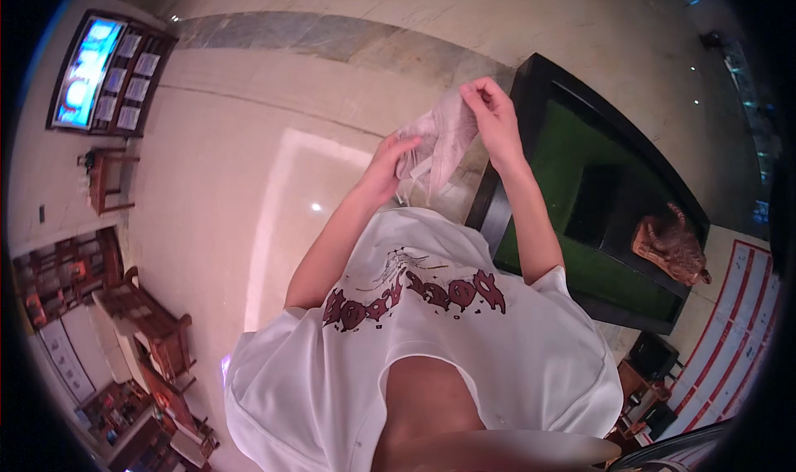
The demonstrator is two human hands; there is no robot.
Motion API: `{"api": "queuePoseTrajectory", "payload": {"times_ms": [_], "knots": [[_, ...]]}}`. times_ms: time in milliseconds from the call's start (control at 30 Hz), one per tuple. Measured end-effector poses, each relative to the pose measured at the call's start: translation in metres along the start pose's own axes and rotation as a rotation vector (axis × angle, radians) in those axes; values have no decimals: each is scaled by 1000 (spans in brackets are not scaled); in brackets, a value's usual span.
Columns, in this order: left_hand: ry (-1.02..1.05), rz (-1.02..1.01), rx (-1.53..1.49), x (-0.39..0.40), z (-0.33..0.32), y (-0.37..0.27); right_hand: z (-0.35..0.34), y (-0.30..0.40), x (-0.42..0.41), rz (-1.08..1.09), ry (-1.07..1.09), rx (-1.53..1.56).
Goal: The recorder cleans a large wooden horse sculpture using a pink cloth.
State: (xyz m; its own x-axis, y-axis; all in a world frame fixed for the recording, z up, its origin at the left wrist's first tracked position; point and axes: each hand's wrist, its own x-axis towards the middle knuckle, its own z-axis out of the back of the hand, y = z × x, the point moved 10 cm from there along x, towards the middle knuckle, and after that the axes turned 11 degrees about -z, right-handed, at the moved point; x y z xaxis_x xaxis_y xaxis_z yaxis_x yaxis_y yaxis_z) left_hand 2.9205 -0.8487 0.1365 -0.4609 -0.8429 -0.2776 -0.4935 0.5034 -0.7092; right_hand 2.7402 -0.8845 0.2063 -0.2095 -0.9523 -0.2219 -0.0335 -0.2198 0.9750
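Note:
A light grey-pink piece of cloth [446,130] is stretched between my two hands, in front of my white printed shirt [429,304]. My left hand [387,166] grips its lower left part, with the thumb lying over the fabric. My right hand [494,114] pinches its upper right edge between thumb and fingers. A small white tag or strip [421,168] and thin strings hang at the cloth's lower end. Folds hide part of the cloth, and its exact kind cannot be told.
To the right stands a large black-framed, green-floored structure [535,93] with a brown carved figure [671,248] on it. Wooden shelves [68,267], a wooden chair [146,323], a small wooden table [112,180] and a lit display [87,74] stand at the left. Polished floor [205,180] lies between.

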Motion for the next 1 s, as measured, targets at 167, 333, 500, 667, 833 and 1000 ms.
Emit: {"api": "queuePoseTrajectory", "payload": {"times_ms": [167, 333, 500, 667, 833, 1000], "knots": [[28, -25, 187, 162, 10, -45, 6, 31, 141, 14, 3, -157], [286, -104, 218, 340, -20, -118, 48, 68, 291, 39, 17, 0], [692, -441, 726, 512, -136, -213, 121, 155, 398, 140, -66, 305], [987, -775, 1001, 653, -282, -255, 228, 216, 490, 204, -291, 98], [1076, -872, 1000, 774, -439, -262, 369, 228, 583, 261, -690, 256], [1141, -923, 1101, 901, -561, -243, 464, 270, 670, 320, -932, -492]]}}
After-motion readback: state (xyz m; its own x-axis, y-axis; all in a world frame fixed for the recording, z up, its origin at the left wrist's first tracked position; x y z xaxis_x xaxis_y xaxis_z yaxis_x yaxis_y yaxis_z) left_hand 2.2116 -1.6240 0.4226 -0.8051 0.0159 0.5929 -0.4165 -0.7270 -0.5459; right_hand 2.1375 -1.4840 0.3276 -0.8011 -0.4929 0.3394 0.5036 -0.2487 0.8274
